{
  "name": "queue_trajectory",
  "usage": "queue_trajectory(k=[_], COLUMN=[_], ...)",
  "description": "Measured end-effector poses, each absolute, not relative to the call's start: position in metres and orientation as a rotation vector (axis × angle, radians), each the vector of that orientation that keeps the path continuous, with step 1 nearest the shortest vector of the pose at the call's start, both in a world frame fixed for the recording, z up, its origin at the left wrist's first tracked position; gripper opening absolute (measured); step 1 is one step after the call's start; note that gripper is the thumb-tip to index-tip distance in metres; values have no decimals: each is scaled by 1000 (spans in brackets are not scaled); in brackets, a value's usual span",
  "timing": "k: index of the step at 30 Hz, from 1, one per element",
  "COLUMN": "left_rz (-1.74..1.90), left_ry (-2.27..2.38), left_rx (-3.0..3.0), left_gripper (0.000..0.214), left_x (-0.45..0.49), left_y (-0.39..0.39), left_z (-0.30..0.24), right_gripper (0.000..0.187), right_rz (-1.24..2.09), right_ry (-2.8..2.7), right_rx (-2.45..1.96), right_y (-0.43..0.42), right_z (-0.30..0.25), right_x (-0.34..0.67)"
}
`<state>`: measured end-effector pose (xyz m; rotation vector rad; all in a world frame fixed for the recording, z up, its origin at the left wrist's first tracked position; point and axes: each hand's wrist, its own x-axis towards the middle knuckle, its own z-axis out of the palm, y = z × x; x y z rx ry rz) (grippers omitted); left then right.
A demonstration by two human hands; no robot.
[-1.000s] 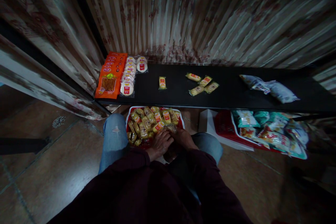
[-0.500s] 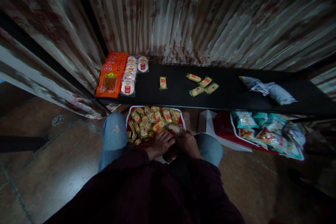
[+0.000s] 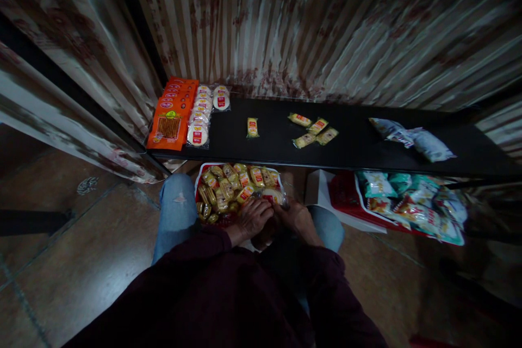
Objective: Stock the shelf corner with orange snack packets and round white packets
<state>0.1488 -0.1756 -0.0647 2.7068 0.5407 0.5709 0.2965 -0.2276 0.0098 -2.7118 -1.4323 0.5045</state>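
Note:
Both hands are together over the near right part of a basket (image 3: 281, 178) with a white rim and red sides. Between them is a clear packet holding a round white rice cracker (image 3: 272, 194). My left hand (image 3: 253, 218) has its fingers curled at the packet's near left side. My right hand (image 3: 297, 218) grips its right side, thumb and fingers closed. Several small yellow-wrapped snack packets (image 3: 226, 187) fill the basket around them. The lower part of the cracker packet is hidden by my fingers.
On the black shelf (image 3: 359, 147) lie orange snack bags (image 3: 173, 117), rows of rice cracker packets (image 3: 198, 119), several yellow packets (image 3: 316, 126) and two pale bags (image 3: 430, 144). A second basket (image 3: 416, 204) of green and white bags stands at right. A pleated curtain (image 3: 285, 22) hangs behind.
The round rice cracker packet now shows more clearly above my fingers. Both hands have shifted slightly, the right a little to the right. The shelf goods have not been moved.

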Motion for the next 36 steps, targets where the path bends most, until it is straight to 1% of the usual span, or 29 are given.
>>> queue_trajectory(k=[4,9,14,17,19,23,25,28,30,34,36], left_rz=[723,752,865,955,985,924,867,748,728,717,759], left_ry=[544,570,553,616,652,761,807,823,845,873,905], left_rx=[2620,2521,2508,2499,2490,2499,2522,2566,2564,2559,2563], left_gripper=[29,32,29,25,24,23,25,37,41,42,41], left_x=[146,147,138,118,101,72,65,65,68,73,74], left_y=[-165,-155,-141,-132,-129,-133,-137,-140,-140,-139,-140], left_z=[-47,-17,-2,-3,-9,-34,-51,-76,-89,-101,-104], right_gripper=[38,33,34,35,35,34,38,45,51,65,62], right_rz=[467,465,533,607,751,984,1023,939,827,476,335], right_ry=[-1434,-1445,-1335,-1341,-1304,-1328,-1273,-1315,-1345,-1374,-1453], right_rx=[-2655,-2615,-2537,-2406,-2355,-2184,-2188,-2203,-2245,-2355,-2301], right_y=[-222,-211,-197,-184,-175,-167,-167,-171,-175,-183,-187], right_z=[27,54,67,60,48,11,-7,-26,-31,-34,-38], right_x=[294,295,284,266,251,229,224,223,223,225,225])
